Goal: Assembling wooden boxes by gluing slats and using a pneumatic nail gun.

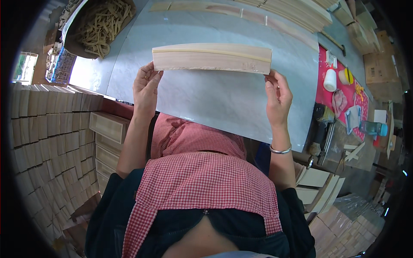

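Note:
A long, flat piece of pale wood [206, 62] is held up level over the near half of the grey-white table [206, 94]. Lengthwise along its face runs a thin yellowish band, which looks like a stretched rubber band. My left hand [145, 88] pinches the left end between thumb and fingers. At the opposite end, my right hand [279, 96] grips the lower corner, thumb in front. Part of the fingers on both hands is hidden behind the wood. Past it, a row of thin wooden strips [254, 16] lies across the table.
A container [69, 41] full of tan rubber bands [105, 28] stands at the far left. Stacked wood blocks [51, 142] rise on the left. To the right, a red cloth [322, 71] carries a white bottle [330, 80] and a tape roll [345, 77]. More boards [297, 15] lie far right.

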A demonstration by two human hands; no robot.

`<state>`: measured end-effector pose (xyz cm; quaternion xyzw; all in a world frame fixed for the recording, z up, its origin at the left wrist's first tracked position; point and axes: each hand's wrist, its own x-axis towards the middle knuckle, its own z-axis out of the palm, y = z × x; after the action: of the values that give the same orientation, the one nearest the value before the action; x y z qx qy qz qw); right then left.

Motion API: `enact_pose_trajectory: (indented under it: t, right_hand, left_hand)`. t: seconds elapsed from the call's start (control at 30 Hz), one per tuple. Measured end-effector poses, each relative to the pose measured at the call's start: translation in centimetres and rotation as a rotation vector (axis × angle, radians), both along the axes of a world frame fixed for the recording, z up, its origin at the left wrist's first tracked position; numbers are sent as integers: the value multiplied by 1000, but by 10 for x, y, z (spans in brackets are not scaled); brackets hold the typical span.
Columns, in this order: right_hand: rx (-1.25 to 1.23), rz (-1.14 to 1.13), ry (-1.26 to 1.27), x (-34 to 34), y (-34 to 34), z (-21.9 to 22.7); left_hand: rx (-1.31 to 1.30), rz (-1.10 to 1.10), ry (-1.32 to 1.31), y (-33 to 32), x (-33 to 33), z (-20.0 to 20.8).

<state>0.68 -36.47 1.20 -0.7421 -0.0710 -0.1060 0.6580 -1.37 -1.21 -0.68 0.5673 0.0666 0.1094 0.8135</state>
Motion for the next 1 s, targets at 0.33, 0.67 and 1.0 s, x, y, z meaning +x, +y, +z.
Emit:
enact_pose_trajectory:
  t: [0.33,0.67,1.0]
  right_hand:
    - [-375,143,52,-9,-12,-30]
    - [-284,101,358,9,-14,-6]
    - [47,99,497,28,1,-14]
  left_hand:
    - [738,197,169,15,-6,-17]
    - [1403,-94,-472,-114,3,26]
    - [1611,-264,-450,-168,46,9]
